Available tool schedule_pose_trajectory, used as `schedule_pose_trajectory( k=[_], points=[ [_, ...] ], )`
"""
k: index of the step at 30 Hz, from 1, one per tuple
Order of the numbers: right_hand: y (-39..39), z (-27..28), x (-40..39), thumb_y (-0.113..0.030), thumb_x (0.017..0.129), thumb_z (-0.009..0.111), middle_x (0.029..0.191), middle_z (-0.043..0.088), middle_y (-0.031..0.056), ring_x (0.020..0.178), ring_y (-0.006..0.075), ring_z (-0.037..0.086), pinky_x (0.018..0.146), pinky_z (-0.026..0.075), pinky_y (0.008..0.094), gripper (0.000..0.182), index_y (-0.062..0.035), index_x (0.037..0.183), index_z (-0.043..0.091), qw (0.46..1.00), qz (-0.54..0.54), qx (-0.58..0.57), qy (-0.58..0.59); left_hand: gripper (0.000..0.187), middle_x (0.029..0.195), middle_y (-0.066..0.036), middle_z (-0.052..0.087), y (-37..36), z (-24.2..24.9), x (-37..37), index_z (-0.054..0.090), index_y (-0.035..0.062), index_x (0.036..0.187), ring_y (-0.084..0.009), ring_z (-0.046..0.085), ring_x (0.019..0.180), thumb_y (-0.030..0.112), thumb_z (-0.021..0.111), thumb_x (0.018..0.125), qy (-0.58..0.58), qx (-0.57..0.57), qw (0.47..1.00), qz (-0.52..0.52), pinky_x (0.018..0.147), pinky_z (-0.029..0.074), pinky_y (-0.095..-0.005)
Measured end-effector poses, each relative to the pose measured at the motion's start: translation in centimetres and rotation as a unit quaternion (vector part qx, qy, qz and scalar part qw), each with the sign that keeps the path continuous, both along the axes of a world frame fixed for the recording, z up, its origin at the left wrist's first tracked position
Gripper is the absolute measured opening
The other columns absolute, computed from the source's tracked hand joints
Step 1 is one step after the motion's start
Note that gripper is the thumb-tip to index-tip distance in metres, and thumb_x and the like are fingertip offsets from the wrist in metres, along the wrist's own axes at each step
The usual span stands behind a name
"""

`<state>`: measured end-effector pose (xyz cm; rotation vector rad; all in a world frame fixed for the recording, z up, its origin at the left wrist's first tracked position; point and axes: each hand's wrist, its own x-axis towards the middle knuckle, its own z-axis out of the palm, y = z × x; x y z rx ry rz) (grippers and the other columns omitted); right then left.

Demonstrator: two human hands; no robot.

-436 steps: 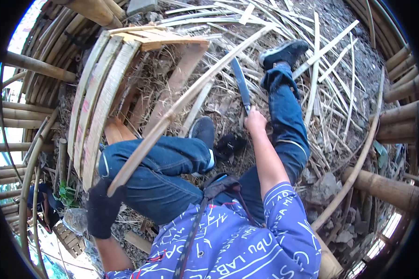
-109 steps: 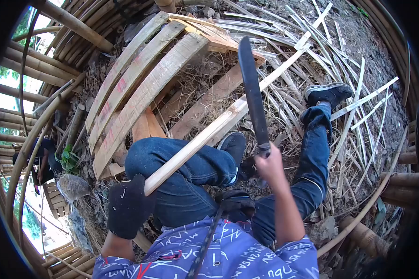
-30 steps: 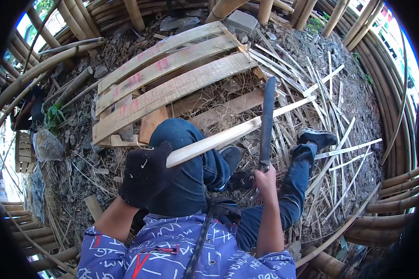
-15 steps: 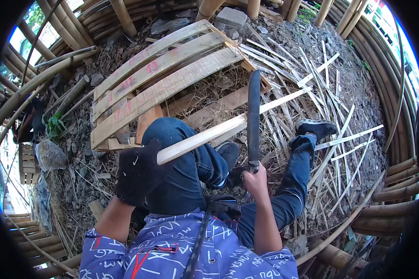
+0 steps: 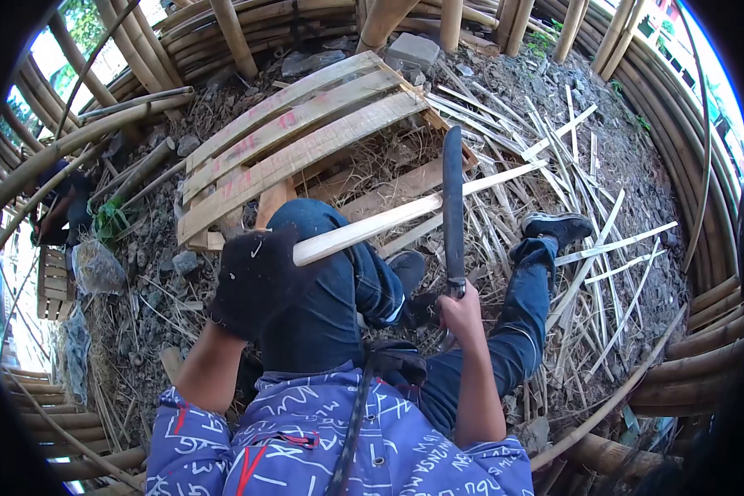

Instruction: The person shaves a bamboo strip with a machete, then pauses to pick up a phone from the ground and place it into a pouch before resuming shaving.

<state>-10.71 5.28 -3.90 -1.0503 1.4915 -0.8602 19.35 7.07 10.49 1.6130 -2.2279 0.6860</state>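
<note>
My left hand (image 5: 258, 281), in a black glove, is closed around the near end of a long pale bamboo strip (image 5: 364, 234). The strip slants up to the right, over my bent knee (image 5: 306, 236), with its far end above the littered ground. In my bare right hand (image 5: 461, 314) is the handle of a machete (image 5: 452, 198). Its dark blade points away from me and crosses over the strip about midway, right at its surface.
A slatted wooden pallet (image 5: 298, 124) lies just ahead. Many thin bamboo strips (image 5: 608, 248) are strewn on the right, around my outstretched shoe (image 5: 556, 226). Bamboo poles (image 5: 678, 157) fence the area. At far left, a person (image 5: 68, 207) is near a wooden crate (image 5: 54, 285).
The view has tilted slightly, shifting the pallet and my left hand with the strip up and right in the picture. Both grips are unchanged; the machete still crosses the strip.
</note>
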Motion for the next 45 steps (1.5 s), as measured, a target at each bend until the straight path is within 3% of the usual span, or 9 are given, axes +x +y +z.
schedule_pose_trajectory(
  k=[4, 7, 10, 19, 28, 30, 34, 36, 45],
  points=[
    [0.9, -0.1, -0.6, 0.004, 0.071, 0.058, 0.056, 0.052, 0.0052, 0.040, 0.0149, 0.051, 0.035, 0.044, 0.0298, 0.016, 0.0000, 0.084, 0.049, 1.000, 0.006, -0.009, -0.016, 0.046, 0.077, -0.007, 0.057, 1.6, 1.9, -1.1, 0.060, 0.0082, 0.099, -0.0274, 0.058, 0.070, 0.038, 0.081, 0.070, 0.040, 0.035, 0.998, -0.012, 0.065, 0.044, -0.0412],
    [1.9, 0.9, -1.0, 0.004, 0.072, 0.058, 0.056, 0.051, 0.0053, 0.041, 0.0145, 0.051, 0.036, 0.044, 0.0300, 0.015, -0.0001, 0.083, 0.049, 1.000, 0.012, -0.018, -0.023, 0.046, 0.079, -0.005, 0.056, 3.3, 2.6, -2.0, 0.059, 0.0092, 0.098, -0.0253, 0.056, 0.070, 0.040, 0.081, 0.071, -0.006, -0.088, 0.996, -0.027, 0.066, 0.044, -0.0411],
    [2.7, 1.3, -1.7, 0.004, 0.073, 0.059, 0.056, 0.051, 0.0051, 0.041, 0.0141, 0.051, 0.036, 0.044, 0.0299, 0.014, -0.0003, 0.082, 0.049, 0.999, 0.020, -0.015, -0.028, 0.047, 0.083, -0.004, 0.055, 5.2, 3.0, -2.3, 0.059, 0.0098, 0.099, -0.0228, 0.054, 0.075, 0.042, 0.080, 0.072, 0.069, 0.056, 0.996, 0.007, 0.070, 0.044, -0.0384],
    [2.7, 2.5, -2.2, 0.003, 0.074, 0.059, 0.053, 0.049, 0.0042, 0.038, 0.0144, 0.050, 0.035, 0.042, 0.0290, 0.016, -0.0024, 0.080, 0.045, 0.998, -0.008, -0.008, -0.068, 0.050, 0.084, -0.007, 0.053, 3.7, 8.5, -3.6, 0.057, 0.0064, 0.106, -0.0223, 0.054, 0.077, 0.043, 0.074, 0.077, -0.087, -0.092, 0.990, -0.062, 0.071, 0.043, -0.0372],
    [0.8, 1.5, -1.5, 0.003, 0.073, 0.061, 0.057, 0.050, 0.0030, 0.038, 0.0135, 0.050, 0.035, 0.040, 0.0288, 0.019, -0.0019, 0.086, 0.049, 0.998, -0.012, 0.016, -0.064, 0.051, 0.082, -0.003, 0.056, 1.6, 7.6, -0.2, 0.060, 0.0094, 0.106, -0.0238, 0.056, 0.076, 0.035, 0.083, 0.069, -0.065, 0.014, 0.998, -0.012, 0.067, 0.044, -0.0380],
    [0.1, 2.0, -1.1, 0.000, 0.070, 0.063, 0.060, 0.051, 0.0025, 0.044, 0.0124, 0.050, 0.042, 0.041, 0.0288, 0.020, -0.0023, 0.085, 0.051, 0.998, -0.017, 0.030, -0.057, 0.045, 0.078, -0.003, 0.056, 1.2, 7.2, 0.6, 0.062, 0.0116, 0.103, -0.0240, 0.056, 0.071, 0.033, 0.083, 0.070, -0.052, -0.011, 0.998, -0.031, 0.065, 0.045, -0.0387],
    [-0.5, -0.4, -0.4, -0.004, 0.067, 0.064, 0.063, 0.052, 0.0021, 0.053, 0.0124, 0.050, 0.051, 0.043, 0.0292, 0.019, -0.0022, 0.082, 0.052, 1.000, -0.020, 0.019, -0.001, 0.036, 0.075, 0.000, 0.055, 0.3, 6.9, 1.5, 0.064, 0.0149, 0.098, -0.0224, 0.056, 0.070, 0.033, 0.082, 0.072, -0.051, 0.118, 0.992, -0.016, 0.064, 0.048, -0.0366],
    [-0.9, -0.8, 0.7, 0.004, 0.073, 0.061, 0.057, 0.049, 0.0033, 0.040, 0.0128, 0.048, 0.035, 0.039, 0.0284, 0.022, -0.0033, 0.087, 0.047, 1.000, -0.013, -0.017, 0.007, 0.039, 0.076, 0.000, 0.056, -0.4, 6.3, 1.4, 0.065, 0.0153, 0.099, -0.0211, 0.057, 0.071, 0.035, 0.082, 0.071, -0.033, 0.088, 0.996, -0.007, 0.061, 0.049, -0.0336],
    [-2.8, 2.2, -0.6, 0.000, 0.069, 0.064, 0.065, 0.049, 0.0011, 0.053, 0.0119, 0.048, 0.050, 0.042, 0.0296, 0.021, -0.0021, 0.084, 0.051, 0.995, 0.003, 0.053, 0.087, 0.059, 0.081, -0.005, 0.056, -2.0, 3.9, 2.0, 0.060, 0.0089, 0.111, -0.0238, 0.053, 0.069, 0.041, 0.085, 0.068, -0.051, 0.116, 0.992, 0.011, 0.058, 0.045, -0.0358]
  ],
)
